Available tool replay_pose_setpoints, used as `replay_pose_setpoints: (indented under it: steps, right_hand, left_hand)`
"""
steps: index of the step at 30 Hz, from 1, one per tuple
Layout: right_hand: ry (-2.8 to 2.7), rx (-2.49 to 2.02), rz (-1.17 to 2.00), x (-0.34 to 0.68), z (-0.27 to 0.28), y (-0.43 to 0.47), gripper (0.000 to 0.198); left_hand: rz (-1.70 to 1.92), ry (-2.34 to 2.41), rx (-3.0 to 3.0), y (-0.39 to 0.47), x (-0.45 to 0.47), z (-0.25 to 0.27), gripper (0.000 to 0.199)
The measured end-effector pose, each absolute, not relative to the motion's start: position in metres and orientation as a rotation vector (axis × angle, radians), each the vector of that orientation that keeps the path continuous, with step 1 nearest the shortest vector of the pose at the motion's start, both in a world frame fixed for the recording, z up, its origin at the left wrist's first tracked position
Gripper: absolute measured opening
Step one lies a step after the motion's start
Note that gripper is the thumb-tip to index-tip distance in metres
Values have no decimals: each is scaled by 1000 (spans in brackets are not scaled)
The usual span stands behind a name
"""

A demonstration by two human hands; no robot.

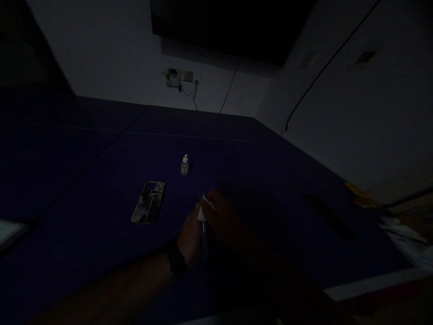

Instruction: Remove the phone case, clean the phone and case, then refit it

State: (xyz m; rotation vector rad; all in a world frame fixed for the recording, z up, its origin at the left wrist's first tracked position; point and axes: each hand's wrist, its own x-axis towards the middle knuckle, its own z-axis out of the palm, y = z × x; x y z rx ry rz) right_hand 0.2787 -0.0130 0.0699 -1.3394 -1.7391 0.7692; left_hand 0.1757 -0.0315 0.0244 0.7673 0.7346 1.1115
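Observation:
The light is very dim. My left hand (190, 235), with a dark band on its wrist, is closed around a dark, slim object (203, 239) that has a shiny edge; its kind I cannot make out. My right hand (219, 215) meets it from the other side, fingers pinching a small white tissue or cloth (202, 215) against the object's upper end. To the left, a patterned phone case (149, 203) lies on the dark blue surface (101, 243). Just beyond the hands stands a small dropper bottle (184, 165) with a white cap.
At right lie a long dark object (329, 216), a yellow item (361, 196) and some pale papers or bags (406, 237). A bright-edged device (10, 232) is at far left. Sockets with cables (182, 76) are on the back wall, below a dark screen (223, 27).

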Motion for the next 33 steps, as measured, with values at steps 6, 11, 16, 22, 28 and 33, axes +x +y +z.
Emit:
replay_pose_setpoints:
  steps: [6,11,16,22,28,33]
  right_hand:
    - [-1430,-1183,1113,284,62,-15,14]
    - [-1296,-1165,1138,282,57,0,19]
    - [-1354,-1162,1186,283,53,-9,24]
    - [-1353,-1262,1099,283,60,1,23]
    - [-1287,-1302,1074,283,67,5,25]
    - [-1371,-1194,1148,289,53,-18,28]
  left_hand:
    - [1088,712,732,-32,175,23,60]
    - [1097,713,788,-29,175,23,61]
    - [1088,709,786,-29,174,24,57]
    - [1032,681,726,-29,174,20,59]
    - [1032,673,732,-31,176,16,53]
    - [1051,680,683,-33,176,20,58]
